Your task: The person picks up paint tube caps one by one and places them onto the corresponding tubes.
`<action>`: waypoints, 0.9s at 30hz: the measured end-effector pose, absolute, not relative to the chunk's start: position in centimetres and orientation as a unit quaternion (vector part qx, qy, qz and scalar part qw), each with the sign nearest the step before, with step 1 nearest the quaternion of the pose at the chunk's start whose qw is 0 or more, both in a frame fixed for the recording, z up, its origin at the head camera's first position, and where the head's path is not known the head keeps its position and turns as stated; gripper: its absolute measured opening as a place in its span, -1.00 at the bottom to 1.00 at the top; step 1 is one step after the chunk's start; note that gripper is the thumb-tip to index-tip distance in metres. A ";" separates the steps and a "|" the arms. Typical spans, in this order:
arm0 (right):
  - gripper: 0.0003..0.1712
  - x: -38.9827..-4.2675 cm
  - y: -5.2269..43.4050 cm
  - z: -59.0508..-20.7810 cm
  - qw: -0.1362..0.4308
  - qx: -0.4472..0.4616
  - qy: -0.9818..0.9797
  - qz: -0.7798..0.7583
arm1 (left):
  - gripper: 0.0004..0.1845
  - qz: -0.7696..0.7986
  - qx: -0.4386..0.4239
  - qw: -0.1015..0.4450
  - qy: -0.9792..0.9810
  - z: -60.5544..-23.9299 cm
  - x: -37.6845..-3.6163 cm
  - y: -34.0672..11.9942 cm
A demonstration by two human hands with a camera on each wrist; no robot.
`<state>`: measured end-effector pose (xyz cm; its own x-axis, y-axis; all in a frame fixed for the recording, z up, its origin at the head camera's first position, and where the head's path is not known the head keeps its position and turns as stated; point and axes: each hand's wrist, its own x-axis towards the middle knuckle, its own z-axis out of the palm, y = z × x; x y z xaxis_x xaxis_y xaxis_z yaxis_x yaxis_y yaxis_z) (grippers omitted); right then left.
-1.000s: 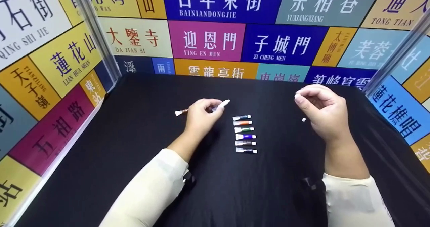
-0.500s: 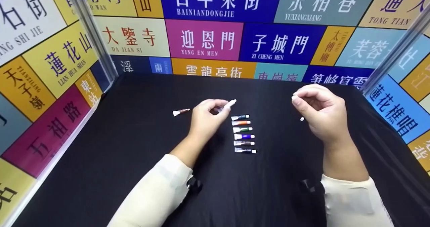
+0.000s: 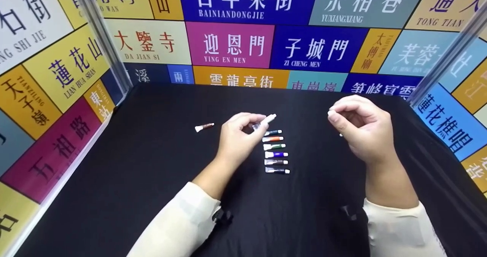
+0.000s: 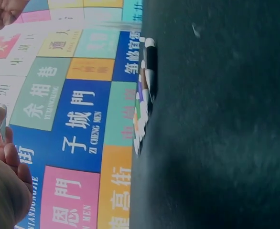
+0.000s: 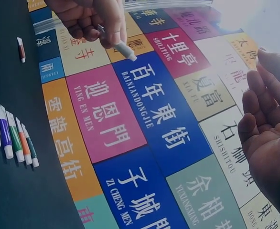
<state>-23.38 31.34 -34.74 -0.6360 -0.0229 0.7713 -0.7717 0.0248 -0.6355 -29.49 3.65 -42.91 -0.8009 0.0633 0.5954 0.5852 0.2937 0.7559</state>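
In the head view a small white tube [image 3: 265, 121] is seen carried rightward by the left hand [image 3: 237, 137], pinched above the row of tubes [image 3: 276, 150] (red tube [image 3: 204, 126] left behind), while in the right wrist view the right hand [image 5: 269, 143] is shown loosely curled, grasping nothing.

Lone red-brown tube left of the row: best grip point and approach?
Pinch the red-brown tube across its body, near the middle, coming straight down from above. It lies flat on the black cloth, roughly left-right with its white cap at the left end, apart from the row of tubes, so both long sides look free for fingertips.
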 end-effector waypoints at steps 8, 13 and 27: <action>-0.84 -22.7 30.5 -34.2 0.298 0.337 -0.634 0.629 | -0.84 -0.555 -0.235 0.252 -0.757 -41.9 -28.1 4.0; -0.83 -21.9 29.9 -33.6 0.301 0.350 -0.627 0.628 | -0.81 -0.564 -0.251 0.254 -0.745 -41.0 -27.0 4.1; -0.84 -19.8 28.5 -32.4 0.313 0.374 -0.622 0.612 | -0.80 -0.586 -0.313 0.271 -0.697 -38.6 -23.8 4.2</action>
<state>-19.80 28.47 -32.40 -0.5243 -0.0821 0.8476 -0.8487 -0.0299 -0.5279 -23.84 4.16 -38.60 -0.6568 0.1196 0.7445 0.7540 0.1176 0.6462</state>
